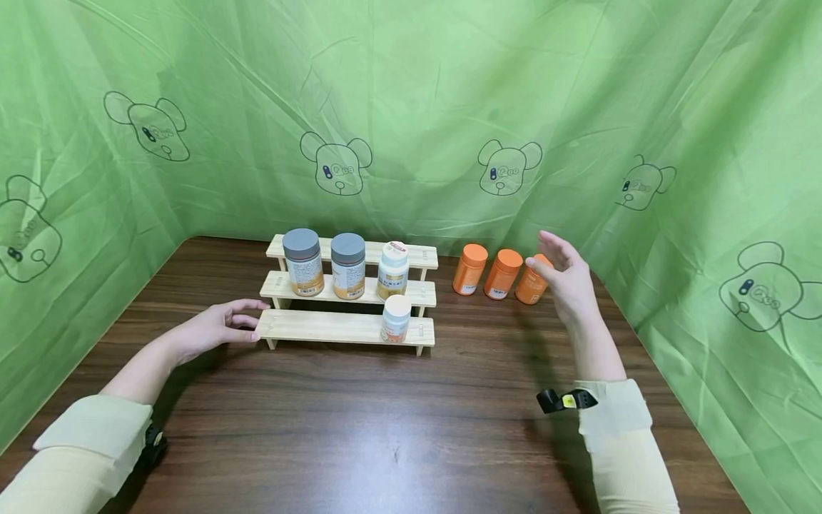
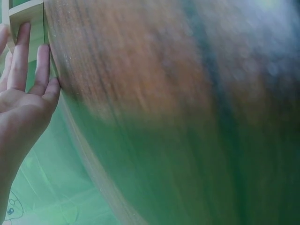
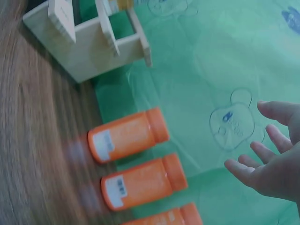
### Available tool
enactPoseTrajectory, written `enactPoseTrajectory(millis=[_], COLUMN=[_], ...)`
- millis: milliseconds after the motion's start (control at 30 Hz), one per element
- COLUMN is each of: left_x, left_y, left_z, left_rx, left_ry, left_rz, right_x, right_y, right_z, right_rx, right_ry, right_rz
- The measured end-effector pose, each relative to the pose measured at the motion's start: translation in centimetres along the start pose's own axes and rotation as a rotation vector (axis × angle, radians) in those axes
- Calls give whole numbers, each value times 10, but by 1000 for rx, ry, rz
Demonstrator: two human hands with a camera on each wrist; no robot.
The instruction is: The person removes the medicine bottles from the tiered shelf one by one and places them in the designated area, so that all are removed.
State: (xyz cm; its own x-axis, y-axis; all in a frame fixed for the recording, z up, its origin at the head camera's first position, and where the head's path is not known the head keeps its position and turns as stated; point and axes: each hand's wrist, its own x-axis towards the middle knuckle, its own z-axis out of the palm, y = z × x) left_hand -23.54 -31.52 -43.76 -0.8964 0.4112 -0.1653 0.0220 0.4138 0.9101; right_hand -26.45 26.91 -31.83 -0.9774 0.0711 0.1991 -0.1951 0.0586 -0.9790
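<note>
A three-tier wooden stand (image 1: 321,326) is on the table. My left hand (image 1: 212,330) is at its left end, with loosely extended fingertips at the lower steps; the left wrist view shows the fingers of this hand (image 2: 23,89) against the wood. On the right, three orange bottles stand in a row: a left one (image 1: 471,270), a middle one (image 1: 504,274) and a right one (image 1: 531,285). My right hand (image 1: 568,278) is beside the right bottle, thumb and fingers spread, partly covering it. In the right wrist view this hand (image 3: 276,154) holds nothing.
Two grey-capped jars (image 1: 303,263) (image 1: 348,266) and a white bottle (image 1: 393,271) stand on the middle step. A smaller white bottle (image 1: 396,319) is at the right of the lowest step. Green cloth (image 1: 411,86) encloses the dark wooden table (image 1: 359,421) at the back and sides.
</note>
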Motion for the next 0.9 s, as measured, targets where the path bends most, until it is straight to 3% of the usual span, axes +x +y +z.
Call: enactPoseTrajectory(millis=[367,900], left_x=[0,0], left_y=[-1,-1], left_z=[0,0], left_rx=[-8,-7], left_ry=[0,1], left_rz=[7,-3], right_x=[-14,-23], right_y=[-14,-17], right_z=[29,74], right_rx=[26,-60], right_ry=[-92,-208], right_rz=[-54,-133])
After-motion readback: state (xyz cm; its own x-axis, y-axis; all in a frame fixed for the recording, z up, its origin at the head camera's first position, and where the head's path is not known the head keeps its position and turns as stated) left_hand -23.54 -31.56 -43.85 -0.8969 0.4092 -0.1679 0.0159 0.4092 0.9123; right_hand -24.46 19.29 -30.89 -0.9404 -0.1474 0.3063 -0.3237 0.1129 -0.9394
